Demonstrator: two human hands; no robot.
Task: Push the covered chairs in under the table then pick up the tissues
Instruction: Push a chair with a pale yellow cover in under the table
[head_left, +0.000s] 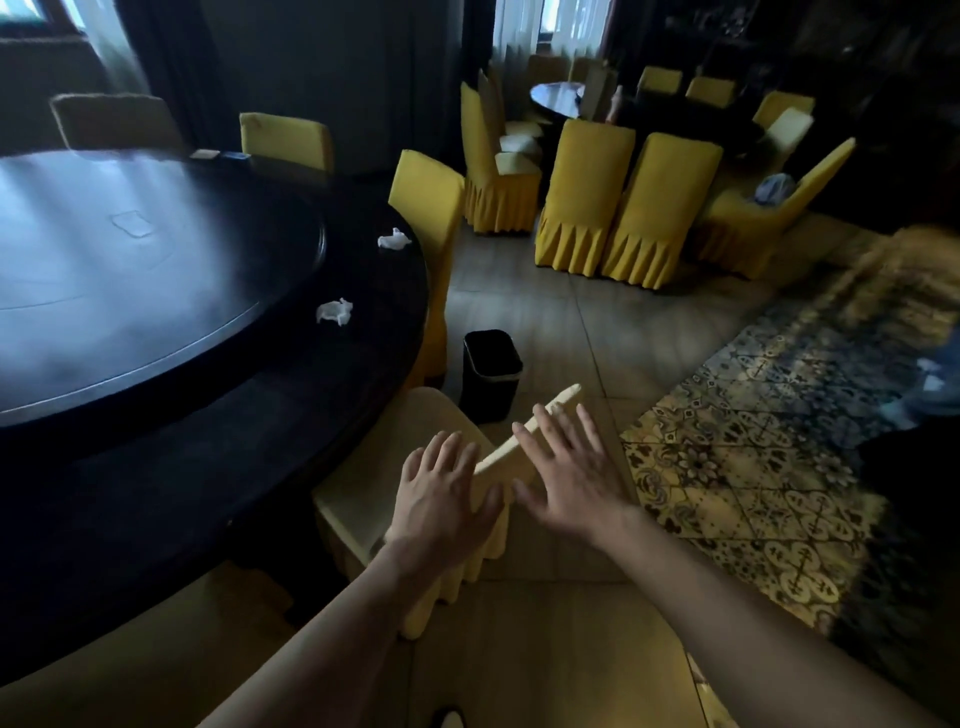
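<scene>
Pushing a chair at the round table

Both hands on the back of the near chair (400, 499), at about 6 o'clock in view. Left hand (441, 493) spread flat, fingers straight, palm on the backrest's left part. Right hand (569, 473) also wide, fingers splayed, over the backrest's top edge toward its right end; slightly blurred, so whether the palm is in full contact cannot be told. Neither hand grips anything.

Chair has a pale yellow cover, skirt hanging to the floor. Its seat sits partly under the rim of the table (218, 395), which is dark, round and fills the 9 to 10 o'clock area.

Two crumpled white tissues lie on the table's outer ring: near tissue (335, 310) at about 11 o'clock from the hands, far tissue (394, 239) beyond it, close to the rim. They are well apart from each other.

Second chair (428, 208), yellow cover, stands against the table edge at 12 o'clock. Third chair (287, 140) further round the rim, at about 11 o'clock.

Black bin (491, 376) on the tile floor just beyond the near chair, between it and the second chair. Patterned rug (753, 467) at 3 o'clock. More yellow chairs (623, 208) grouped round another table at 1 o'clock, well apart.
</scene>
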